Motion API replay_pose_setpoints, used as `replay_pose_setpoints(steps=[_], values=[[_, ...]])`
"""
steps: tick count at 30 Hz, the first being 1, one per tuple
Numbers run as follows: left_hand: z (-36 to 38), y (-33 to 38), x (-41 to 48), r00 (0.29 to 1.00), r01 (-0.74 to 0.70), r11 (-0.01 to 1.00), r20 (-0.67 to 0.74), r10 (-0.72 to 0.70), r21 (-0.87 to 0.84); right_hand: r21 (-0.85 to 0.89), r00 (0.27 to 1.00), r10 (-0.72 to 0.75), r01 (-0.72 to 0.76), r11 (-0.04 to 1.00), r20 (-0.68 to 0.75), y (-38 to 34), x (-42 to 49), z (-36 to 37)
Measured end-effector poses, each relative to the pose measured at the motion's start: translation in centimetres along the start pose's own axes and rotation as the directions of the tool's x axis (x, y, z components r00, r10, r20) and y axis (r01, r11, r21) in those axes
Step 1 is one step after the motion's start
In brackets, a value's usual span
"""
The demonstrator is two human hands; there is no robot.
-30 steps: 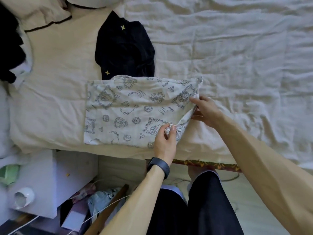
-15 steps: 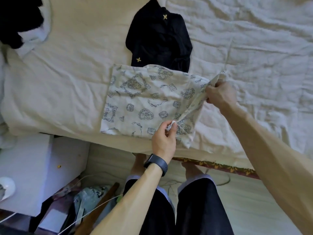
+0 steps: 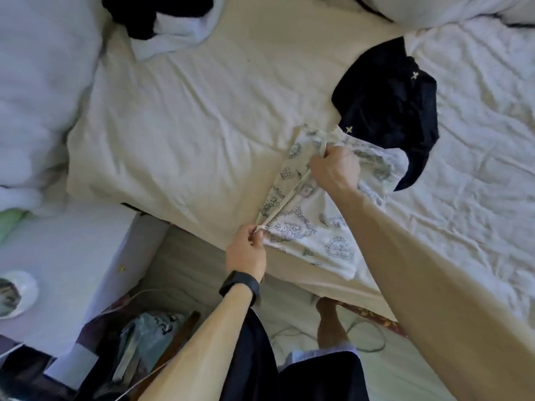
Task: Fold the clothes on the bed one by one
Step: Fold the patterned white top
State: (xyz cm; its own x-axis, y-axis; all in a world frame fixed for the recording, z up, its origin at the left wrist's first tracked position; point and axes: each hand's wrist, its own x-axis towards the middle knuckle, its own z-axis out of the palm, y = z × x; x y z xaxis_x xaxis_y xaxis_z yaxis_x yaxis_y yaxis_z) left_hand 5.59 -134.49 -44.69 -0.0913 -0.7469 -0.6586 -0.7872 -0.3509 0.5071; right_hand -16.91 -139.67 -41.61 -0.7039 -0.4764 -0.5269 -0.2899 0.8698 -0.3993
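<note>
both hands (image 3: 246,251) (image 3: 335,167) pinch printed cloth (image 3: 321,227) edge, bed (image 3: 188,134) corner.

White bedside cabinet (image 3: 72,256) at 8 o'clock, with a small yellow dot (image 3: 122,268) on its top. Round white object (image 3: 17,293) at 8, on the cabinet's left end and cut by the frame edge; can't tell what it is. Green item (image 3: 10,224) at 9. Floor clutter at 7: teal patterned cloth (image 3: 144,334), wooden stick (image 3: 185,328) just beside it. Thin cable loop (image 3: 383,340) on the floor at 5. Pale fluffy blanket (image 3: 34,82) at 10.
</note>
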Motion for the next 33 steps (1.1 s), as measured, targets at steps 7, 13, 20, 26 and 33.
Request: replay_pose_setpoints(steps=[7,13,20,26,33], values=[[-1.5,-0.7,1.6,0.996,0.021,0.999,0.087,-0.024,0.025,-0.064,0.998,0.059,-0.06,0.996,-0.02,-2.5,1.5,2.7],[-1.8,-0.9,2.6,0.984,0.021,0.998,0.178,-0.031,0.062,-0.049,0.988,0.0,0.008,0.999,0.156,-4.0,0.6,3.7],[-1.5,-0.9,2.7,0.986,-0.034,0.999,0.162,0.029,0.024,0.485,0.991,0.107,-0.058,0.873,-0.075,0.2,-6.5,2.4],[-0.4,-0.5,2.0,0.987,-0.054,0.998,0.154,0.055,-0.008,0.479,0.841,0.523,-0.405,0.779,-0.138,11.9,-13.2,1.4],[-0.3,1.8,4.5,0.939,0.045,0.989,0.331,-0.089,0.14,0.652,0.834,0.412,-0.547,0.525,0.368,17.0,-13.0,1.9]])
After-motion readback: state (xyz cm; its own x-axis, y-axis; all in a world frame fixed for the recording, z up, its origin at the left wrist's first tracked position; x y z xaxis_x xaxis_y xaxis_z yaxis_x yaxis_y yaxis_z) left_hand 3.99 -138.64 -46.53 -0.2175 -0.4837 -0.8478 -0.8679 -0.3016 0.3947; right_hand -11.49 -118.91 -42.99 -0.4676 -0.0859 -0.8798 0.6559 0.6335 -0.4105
